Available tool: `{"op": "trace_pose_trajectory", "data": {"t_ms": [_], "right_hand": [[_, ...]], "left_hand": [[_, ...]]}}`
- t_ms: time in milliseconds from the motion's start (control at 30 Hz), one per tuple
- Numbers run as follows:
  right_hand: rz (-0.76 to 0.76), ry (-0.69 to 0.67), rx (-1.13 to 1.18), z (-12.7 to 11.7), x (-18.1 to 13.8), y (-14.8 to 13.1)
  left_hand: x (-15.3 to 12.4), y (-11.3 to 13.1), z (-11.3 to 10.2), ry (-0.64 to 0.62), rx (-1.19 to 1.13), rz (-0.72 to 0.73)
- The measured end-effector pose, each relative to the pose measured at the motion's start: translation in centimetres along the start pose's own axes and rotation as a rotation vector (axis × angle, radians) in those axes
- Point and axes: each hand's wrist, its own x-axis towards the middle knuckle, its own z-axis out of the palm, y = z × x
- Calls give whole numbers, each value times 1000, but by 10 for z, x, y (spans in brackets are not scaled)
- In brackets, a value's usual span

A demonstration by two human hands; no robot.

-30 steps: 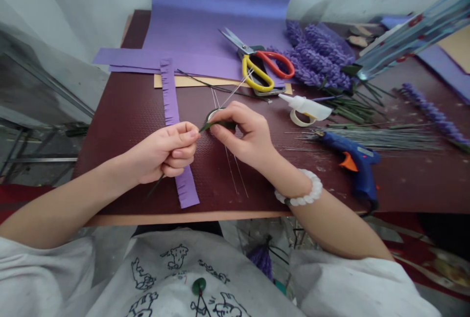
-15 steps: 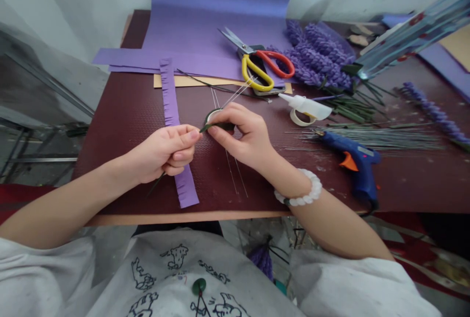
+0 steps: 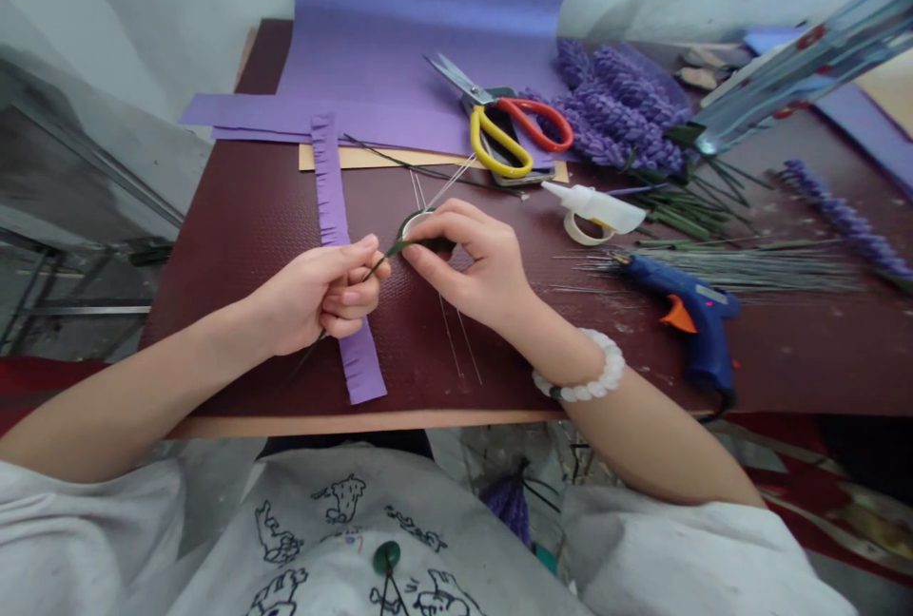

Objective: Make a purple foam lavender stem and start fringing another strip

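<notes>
My left hand [image 3: 324,295] is closed in a pinch on a thin green-wrapped wire stem [image 3: 308,356] whose lower end sticks out below the fist. My right hand [image 3: 475,264] is closed on a roll of green floral tape [image 3: 416,221], and a stretched strip of tape [image 3: 389,252] runs from it to the stem between the two hands. Both hands hover just above a fringed purple paper strip [image 3: 335,236] lying on the dark red table [image 3: 235,226]. Bare thin wires [image 3: 451,331] lie under my right hand.
Red-and-yellow scissors [image 3: 510,126] lie on a large purple sheet [image 3: 399,74] at the back. A white glue bottle [image 3: 595,207], a blue glue gun [image 3: 685,312], a bundle of green stems [image 3: 748,266] and finished purple flower spikes [image 3: 617,112] fill the right side.
My left hand has drawn slightly left and down, away from the right, so a short length of green tape now shows stretched between them. The right hand barely moved.
</notes>
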Motion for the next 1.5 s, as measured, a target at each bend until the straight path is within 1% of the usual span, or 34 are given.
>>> {"op": "trace_pose_trajectory", "data": {"t_ms": [133,433,633,733,1033,1200,1367,1500], "right_hand": [[5,-9,-14,0,0,0],[-5,-6,-18,0,0,0],[-4,-8,-23,0,0,0],[5,-14,-25,0,0,0],[11,-22,-18,0,0,0],[-2,-15,-10,-1,0,-1],[2,-16,-12,-1,0,-1],[4,-15,-29,0,0,-1]], "left_hand": [[-1,0,1,6,32,10],[2,-3,-3,-40,-33,45],[2,-2,-2,4,-18,-12],[1,-1,-2,6,-17,-22],[1,-2,-2,-21,27,15],[2,-2,-3,-61,36,58],[2,-2,-2,-31,1,23],[0,1,0,-31,-9,13]]}}
